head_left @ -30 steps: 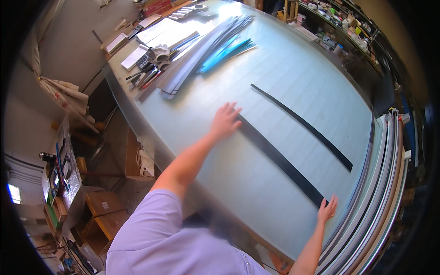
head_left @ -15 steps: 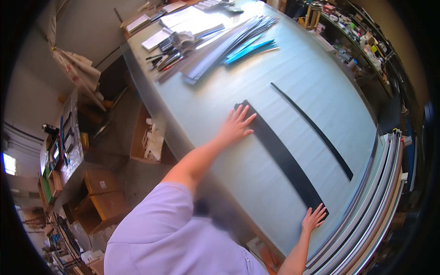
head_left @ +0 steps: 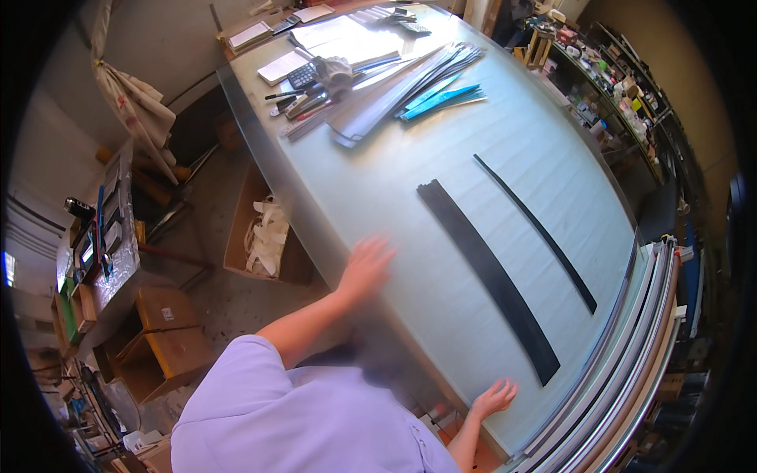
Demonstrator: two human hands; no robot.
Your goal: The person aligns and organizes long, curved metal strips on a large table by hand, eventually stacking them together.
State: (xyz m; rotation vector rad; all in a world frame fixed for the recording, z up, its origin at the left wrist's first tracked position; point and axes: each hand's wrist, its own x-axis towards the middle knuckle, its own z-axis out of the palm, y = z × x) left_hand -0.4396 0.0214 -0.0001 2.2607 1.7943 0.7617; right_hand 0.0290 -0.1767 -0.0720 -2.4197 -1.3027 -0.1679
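A wide black strip (head_left: 493,284) lies flat on the pale worktable (head_left: 355,189), with a notched far end. To its right and apart from it rests a thin black strip (head_left: 540,236). My left hand (head_left: 368,268), smeared by motion, is over the table's near-left part, away from both strips; its fingers are too blurred to read. Near the table's front edge, my right hand (head_left: 494,398) is left of the wide strip's near end, not touching it. Its fingers are loosely bent and a little apart, with nothing seen in them.
At the table's far end lie a fan of grey strips (head_left: 386,98), blue strips (head_left: 441,101), a calculator (head_left: 302,76), papers and pens. Long rolls or tubes (head_left: 623,370) line the right side. A cardboard box (head_left: 264,236) with white scraps stands on the floor at left.
Both hands have come off the wide black strip. The left moved back toward me, and the right moved left and nearer to me. The wide strip stays on the table.
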